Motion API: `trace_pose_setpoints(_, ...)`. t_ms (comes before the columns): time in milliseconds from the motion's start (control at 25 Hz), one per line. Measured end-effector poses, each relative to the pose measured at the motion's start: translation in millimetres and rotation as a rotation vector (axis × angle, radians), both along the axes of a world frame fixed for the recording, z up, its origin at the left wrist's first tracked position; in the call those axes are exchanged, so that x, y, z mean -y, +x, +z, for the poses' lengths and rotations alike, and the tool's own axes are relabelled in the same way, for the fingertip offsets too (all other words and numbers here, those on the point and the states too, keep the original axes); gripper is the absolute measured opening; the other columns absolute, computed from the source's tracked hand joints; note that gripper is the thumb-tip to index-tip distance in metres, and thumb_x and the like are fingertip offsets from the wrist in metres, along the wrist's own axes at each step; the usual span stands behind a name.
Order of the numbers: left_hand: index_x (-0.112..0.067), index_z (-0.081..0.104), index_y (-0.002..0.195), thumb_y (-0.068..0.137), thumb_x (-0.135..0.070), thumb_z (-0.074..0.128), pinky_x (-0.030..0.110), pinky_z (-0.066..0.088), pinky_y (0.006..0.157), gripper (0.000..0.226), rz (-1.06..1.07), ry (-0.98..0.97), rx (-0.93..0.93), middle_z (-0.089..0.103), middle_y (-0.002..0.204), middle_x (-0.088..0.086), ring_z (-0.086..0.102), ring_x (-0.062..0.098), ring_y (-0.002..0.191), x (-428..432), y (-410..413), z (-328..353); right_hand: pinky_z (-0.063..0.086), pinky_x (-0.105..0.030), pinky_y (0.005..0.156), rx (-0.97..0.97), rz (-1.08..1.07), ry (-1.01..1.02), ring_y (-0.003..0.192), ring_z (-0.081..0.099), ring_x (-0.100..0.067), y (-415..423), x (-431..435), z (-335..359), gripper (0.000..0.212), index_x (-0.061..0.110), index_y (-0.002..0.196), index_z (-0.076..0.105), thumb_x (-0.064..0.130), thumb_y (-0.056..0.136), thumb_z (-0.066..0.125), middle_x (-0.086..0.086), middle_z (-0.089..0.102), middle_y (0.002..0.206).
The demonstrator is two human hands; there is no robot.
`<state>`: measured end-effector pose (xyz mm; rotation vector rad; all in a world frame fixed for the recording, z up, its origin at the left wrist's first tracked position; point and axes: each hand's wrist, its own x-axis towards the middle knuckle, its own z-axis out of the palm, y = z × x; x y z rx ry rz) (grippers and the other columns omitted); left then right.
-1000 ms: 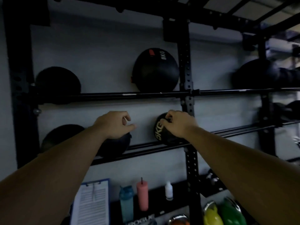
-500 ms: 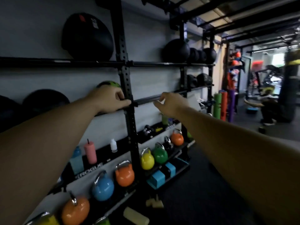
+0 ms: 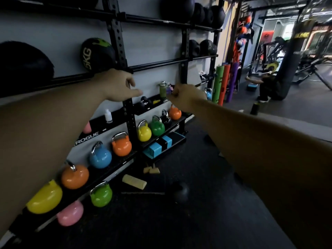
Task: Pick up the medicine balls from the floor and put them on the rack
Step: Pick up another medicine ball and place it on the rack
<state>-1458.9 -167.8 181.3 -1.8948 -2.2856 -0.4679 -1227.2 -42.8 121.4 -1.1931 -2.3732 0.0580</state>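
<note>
A round black medicine ball (image 3: 97,53) marked 5KG sits on a rail of the perforated black steel rack (image 3: 117,33); 1 smooth dark ball (image 3: 180,193) lies on bare rubber floor (image 3: 179,223). The left hand (image 3: 117,86) is loosely spread, empty; the right hand (image 3: 186,97) is curled, empty.

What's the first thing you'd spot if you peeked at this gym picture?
The bright kettlebells jump out first: yellow, orange, blue, green and pink, lined up on the low shelves of the rack at the left. Next come the left hand and right hand, stretched out mid-picture, with a black 5KG medicine ball sitting on a rail just above the left hand. A dark ball lies on the floor below.
</note>
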Motion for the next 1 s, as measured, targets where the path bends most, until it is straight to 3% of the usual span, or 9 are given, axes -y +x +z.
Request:
trace_pose_setpoints(240, -0.034, 0.066, 0.114, 0.084, -0.077, 0.067, 0.036, 0.053, 0.088, 0.053, -0.022, -0.047, -0.014, 0.069, 0.109, -0.01, 0.065, 0.02, 0.102, -63, 55, -24, 0.052, -0.044, 0.09, 0.036, 0.014, -0.011, 0.104, 0.066, -0.03, 45, -43, -22, 0.047, 0.025, 0.127, 0.058, 0.06, 0.099, 0.047, -0.007, 0.07, 0.117)
trace_pose_setpoints(320, -0.034, 0.066, 0.114, 0.083, -0.078, 0.067, 0.035, 0.051, 0.084, 0.054, -0.022, -0.054, 0.006, 0.069, 0.111, -0.011, 0.065, 0.019, 0.102, -92, 77, -37, 0.051, -0.041, 0.087, 0.035, 0.009, -0.026, 0.105, 0.065, -0.029, 65, -73, -32, 0.048, 0.024, 0.126, 0.061, 0.061, 0.099, 0.048, -0.006, 0.07, 0.118)
trace_pose_setpoints(600, -0.032, 0.066, 0.125, 0.085, -0.077, 0.067, 0.041, 0.054, 0.091, 0.06, 0.023, -0.054, 0.145, 0.068, 0.123, -0.007, 0.065, 0.021, 0.108, -188, 133, -102, 0.047, -0.039, 0.077, 0.07, 0.009, -0.114, 0.1, 0.066, -0.029, 126, -192, -95, 0.054, 0.029, 0.123, 0.061, 0.069, 0.093, 0.042, -0.002, 0.068, 0.106)
trace_pose_setpoints(720, -0.03, 0.063, 0.135, 0.085, -0.076, 0.067, 0.044, 0.052, 0.099, 0.068, 0.063, -0.062, 0.196, 0.065, 0.132, -0.002, 0.063, 0.025, 0.118, -220, 129, -148, 0.043, -0.042, 0.08, 0.119, -0.01, -0.136, 0.109, 0.063, -0.033, 122, -235, -145, 0.06, 0.03, 0.133, 0.056, 0.07, 0.091, 0.04, -0.006, 0.068, 0.121)
trace_pose_setpoints(800, -0.029, 0.062, 0.139, 0.085, -0.074, 0.069, 0.045, 0.051, 0.103, 0.071, 0.104, -0.092, 0.231, 0.064, 0.138, 0.001, 0.062, 0.027, 0.123, -248, 118, -187, 0.041, -0.048, 0.091, 0.153, 0.001, -0.181, 0.122, 0.056, -0.038, 108, -262, -190, 0.062, 0.031, 0.137, 0.054, 0.07, 0.091, 0.042, -0.009, 0.063, 0.133)
trace_pose_setpoints(1000, -0.027, 0.058, 0.143, 0.085, -0.077, 0.066, 0.043, 0.05, 0.098, 0.078, 0.098, -0.251, 0.267, 0.061, 0.142, 0.003, 0.061, 0.029, 0.124, -345, 69, -274, 0.038, -0.054, 0.102, 0.239, -0.009, -0.282, 0.132, 0.048, -0.041, 56, -341, -276, 0.07, 0.034, 0.147, 0.048, 0.071, 0.089, 0.039, -0.009, 0.054, 0.147)
